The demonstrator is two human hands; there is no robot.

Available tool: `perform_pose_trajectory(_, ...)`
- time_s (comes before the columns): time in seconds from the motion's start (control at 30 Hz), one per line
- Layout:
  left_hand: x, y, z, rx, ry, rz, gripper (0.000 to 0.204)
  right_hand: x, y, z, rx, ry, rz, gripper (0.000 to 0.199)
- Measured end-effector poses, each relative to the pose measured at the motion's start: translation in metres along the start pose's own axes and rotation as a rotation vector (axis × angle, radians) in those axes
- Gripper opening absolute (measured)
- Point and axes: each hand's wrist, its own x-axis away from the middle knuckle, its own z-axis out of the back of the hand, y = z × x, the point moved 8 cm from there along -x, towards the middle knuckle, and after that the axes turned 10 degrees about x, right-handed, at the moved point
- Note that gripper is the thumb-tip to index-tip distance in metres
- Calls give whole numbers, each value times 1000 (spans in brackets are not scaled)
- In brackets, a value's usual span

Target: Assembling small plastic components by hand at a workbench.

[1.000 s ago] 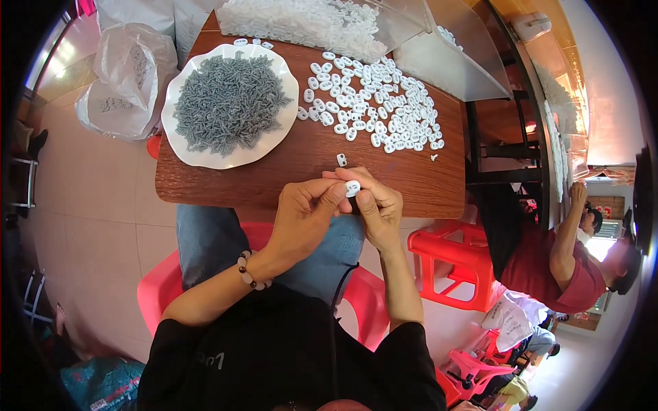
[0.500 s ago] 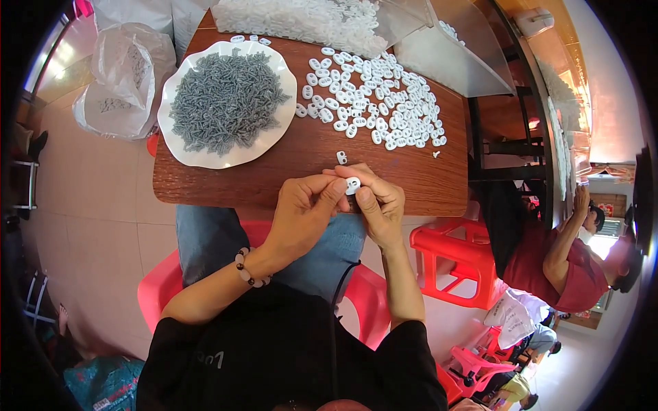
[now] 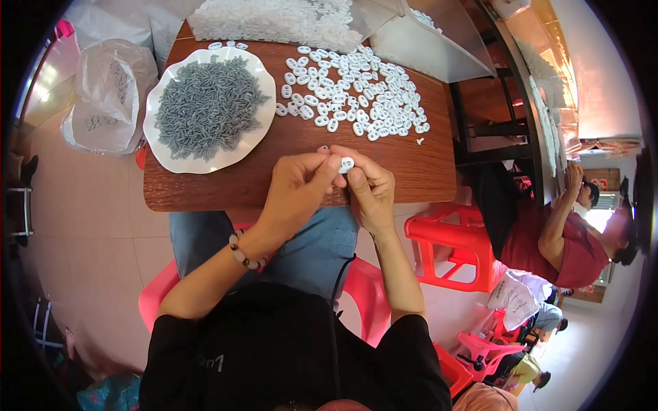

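A small white oval plastic piece with two holes (image 3: pixel 346 165) is pinched between my hands above the table's near edge. My left hand (image 3: pixel 296 183) grips its left side with thumb and fingers. On the other side, my right hand (image 3: pixel 374 188) closes on it with thumb and forefinger. Another white piece (image 3: pixel 324 148) lies just beyond the left fingertips, mostly hidden. Farther back, many similar white pieces (image 3: pixel 343 99) are spread over the brown table (image 3: pixel 226 192). A white scalloped plate (image 3: pixel 152 127) at left carries a heap of small grey ridged rods (image 3: pixel 209 106).
A clear bin of translucent white parts (image 3: pixel 274 24) stands at the back. Left of the table sits an open plastic bag (image 3: pixel 103 130). A red stool (image 3: pixel 456 250) is on the right, with a person in a dark red shirt (image 3: pixel 562 246) beyond.
The view has shifted, so the table sits a little farther left and higher. Both hands keep hold of the white piece, now nearer the loose piece and partly covering it.
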Motion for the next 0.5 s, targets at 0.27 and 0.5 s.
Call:
perform_pose_trajectory(0.27,-36,-2,-5,-190,-209,-5,37,-4,7,12,-169,196,-33,39)
perform_pose_trajectory(0.5,-35,-5,1,-206,-137,-85,33,-4,13,13,-86,189,-53,38)
